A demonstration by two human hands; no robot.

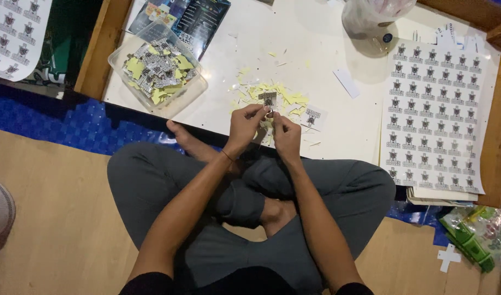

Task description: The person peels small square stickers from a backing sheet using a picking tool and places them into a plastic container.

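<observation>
Left hand (245,124) pinching a small printed sticker (268,99) between thumb and fingertips, closed on its left edge. Right hand (286,134) meeting it just beside, fingers drawn together at the sticker's lower right corner; hard to tell whether gripping the sticker itself or its backing. Both hands hovering over the near edge of the white table (294,49), sticker held upright just above it.

Directly beyond the hands, lying scattered: a heap of yellow paper scraps (283,94). Just right of the hands, lying flat on the table: a single cut sticker (313,117). Farther right, reaching the table's near edge: a large sheet of printed stickers (433,109) in rows, resting on a stack of more sheets. To the far left, sitting on the table: a clear plastic tub (156,70) filled with cut stickers and yellow scraps. Beyond it, lying at the far edge: dark printed packets (198,19). At the far right, standing: a clear plastic bag (373,16).

Sitting cross-legged on the floor in grey trousers (152,180), knees under the table's near edge, blue mat (70,123) showing to the left.
</observation>
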